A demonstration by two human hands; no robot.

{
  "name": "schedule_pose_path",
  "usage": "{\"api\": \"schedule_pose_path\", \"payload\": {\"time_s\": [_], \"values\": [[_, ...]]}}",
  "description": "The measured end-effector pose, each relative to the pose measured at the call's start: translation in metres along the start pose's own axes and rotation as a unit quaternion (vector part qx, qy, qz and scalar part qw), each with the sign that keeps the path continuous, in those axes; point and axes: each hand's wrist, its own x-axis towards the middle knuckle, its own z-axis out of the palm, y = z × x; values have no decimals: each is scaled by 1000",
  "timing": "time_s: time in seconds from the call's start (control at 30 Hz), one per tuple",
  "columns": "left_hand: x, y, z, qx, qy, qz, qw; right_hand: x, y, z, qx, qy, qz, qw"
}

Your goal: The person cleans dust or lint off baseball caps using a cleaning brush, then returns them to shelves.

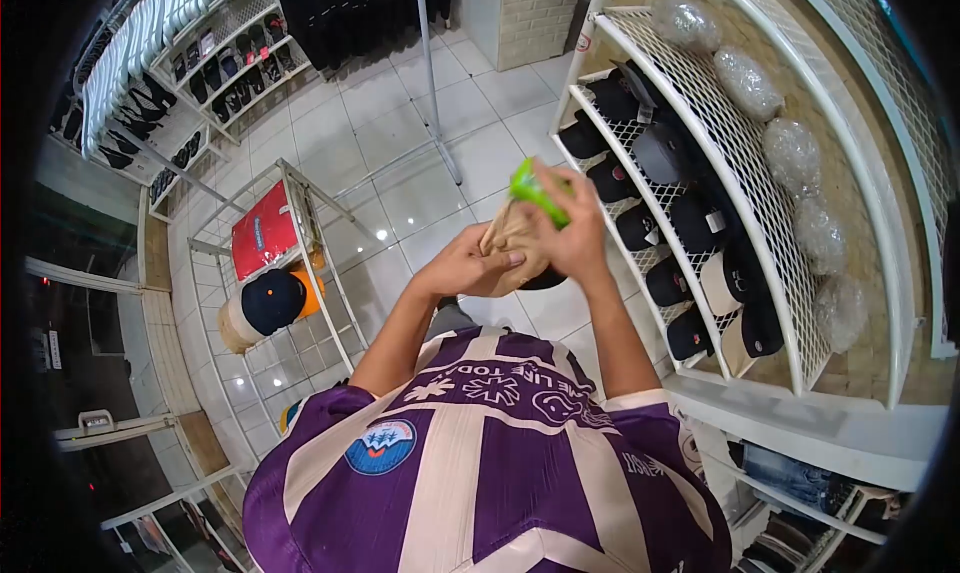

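In front of my chest, my left hand [463,265] is closed on a beige cloth cap [518,235], its thumb lying across the fabric. A dark curved part [543,279], perhaps the cap's brim, shows just below the hands. My right hand [577,231] grips a bright green tool [540,189] and holds it against or just over the cap's upper right side. Motion blurs the green tool, so its exact kind does not show. The right fingers hide part of the cap.
On the right, a white mesh shelf [700,148] carries several caps and clear plastic-wrapped bundles [752,85]. A wire rack [205,245] at left holds a red package [265,231] and stacked caps [272,303]. A metal stand [432,83] rises from the tiled floor ahead.
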Motion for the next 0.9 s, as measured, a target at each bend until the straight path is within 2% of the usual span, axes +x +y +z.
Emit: {"api": "schedule_pose_path", "payload": {"time_s": [0.07, 0.13, 0.17, 0.2, 0.27, 0.3, 0.33, 0.4, 0.47, 0.53, 0.57, 0.6, 0.67, 0.7, 0.8, 0.87, 0.9], "values": [[-5, 4, 3, -14, -8, -19, 1000, 2, 10, 0, 13, 15, 34, 999], [-3, 5, 3, 5, 16, 4, 1000, -2, -9, -7, 15, -41, -52, 998], [-3, -12, -10, 63, 6, 19, 998, -5, -21, -8, 6, -73, -124, 990], [-4, -11, -7, 59, 5, 15, 998, -6, -18, -8, 6, -76, -120, 990], [-3, -3, -1, -9, -7, -16, 1000, 2, 1, -9, 54, -32, -9, 998], [-4, 3, 1, -20, -17, -33, 999, 9, 13, -9, 30, -13, 43, 999], [-6, 4, 4, -20, -18, -34, 999, 3, 17, -9, 30, -12, 45, 998], [-2, 9, 6, -6, 3, -10, 1000, 0, 19, -9, 134, -6, 96, 986], [-4, 15, 3, -20, -6, -12, 1000, -1, -9, -19, 160, 18, 79, 984], [1, 16, 0, -54, -16, -13, 998, -3, -21, -22, 86, 18, -91, 992], [2, 12, 0, -38, -40, 28, 998, -3, -22, -20, 46, -38, -128, 990], [3, 7, -2, -35, -43, 27, 998, -3, -15, -16, 45, -33, -127, 990], [6, -1, -4, -2, -20, -34, 999, -5, 13, -6, 60, -19, 32, 998], [3, 0, -4, -20, -22, -31, 999, 0, 17, -9, 63, -15, 72, 995], [1, -4, 5, -52, 9, -27, 998, -3, 7, -18, 57, -2, 38, 998], [6, -24, -2, -18, -3, -23, 1000, -12, -8, -9, 75, -42, -52, 995], [9, -30, -6, 22, -20, -15, 999, -14, -3, -6, 70, -35, -19, 997]]}}
